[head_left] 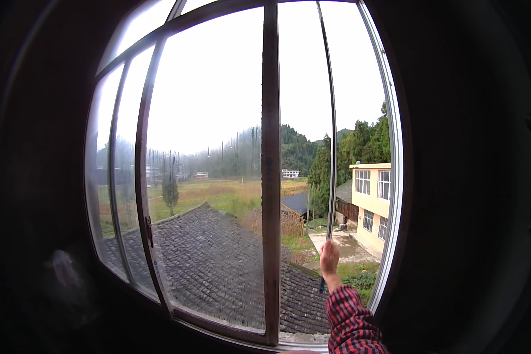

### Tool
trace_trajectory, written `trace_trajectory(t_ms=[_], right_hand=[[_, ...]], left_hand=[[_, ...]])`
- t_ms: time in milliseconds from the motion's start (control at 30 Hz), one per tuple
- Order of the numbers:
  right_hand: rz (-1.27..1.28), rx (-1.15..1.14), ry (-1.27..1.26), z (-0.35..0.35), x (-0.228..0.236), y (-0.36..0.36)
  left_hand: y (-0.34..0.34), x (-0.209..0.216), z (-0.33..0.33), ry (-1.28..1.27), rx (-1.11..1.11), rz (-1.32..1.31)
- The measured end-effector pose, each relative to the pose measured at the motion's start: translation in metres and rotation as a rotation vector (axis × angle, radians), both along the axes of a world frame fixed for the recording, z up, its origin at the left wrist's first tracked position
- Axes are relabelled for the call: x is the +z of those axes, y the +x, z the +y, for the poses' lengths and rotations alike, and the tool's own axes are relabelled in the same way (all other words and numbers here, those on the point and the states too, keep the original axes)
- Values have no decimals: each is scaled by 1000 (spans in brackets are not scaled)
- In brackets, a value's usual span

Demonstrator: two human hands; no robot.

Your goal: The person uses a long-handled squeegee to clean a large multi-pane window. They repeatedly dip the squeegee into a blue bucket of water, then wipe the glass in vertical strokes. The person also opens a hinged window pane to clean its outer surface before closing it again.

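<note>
My right hand [330, 259], in a red-and-black checked sleeve, is closed round a long thin pole [333, 147]. The pole stands nearly upright and runs up past the top of the view, so its upper end is not seen. Its short dark lower end [322, 285] sticks out below my fist. Hand and pole are in front of the open right part of a sliding window [271, 177]. At the bottom edge a sliver of skin colour shows, perhaps my left hand; no fingers can be made out.
Left of the pole is a wet, misted window pane [212, 147] with a latch [149, 230] on its frame. The right frame [396, 153] rises close to my arm. Outside lie a tiled roof [212, 271] and a cream house [369, 200]. Dark walls flank the window.
</note>
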State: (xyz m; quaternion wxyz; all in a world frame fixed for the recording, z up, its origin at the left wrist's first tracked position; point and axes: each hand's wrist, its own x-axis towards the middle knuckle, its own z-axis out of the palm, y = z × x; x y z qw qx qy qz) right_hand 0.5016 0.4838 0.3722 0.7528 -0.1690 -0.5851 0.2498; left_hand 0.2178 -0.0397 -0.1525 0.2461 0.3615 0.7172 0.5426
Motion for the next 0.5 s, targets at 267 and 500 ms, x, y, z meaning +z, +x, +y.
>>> trace_trajectory(t_ms=[267, 500], right_hand=[[-34, 186, -132, 1, -119, -5], [-34, 207, 166, 67, 187, -67]], left_hand=[[3, -2, -2, -150, 45, 242], [12, 0, 3, 44, 121, -26]])
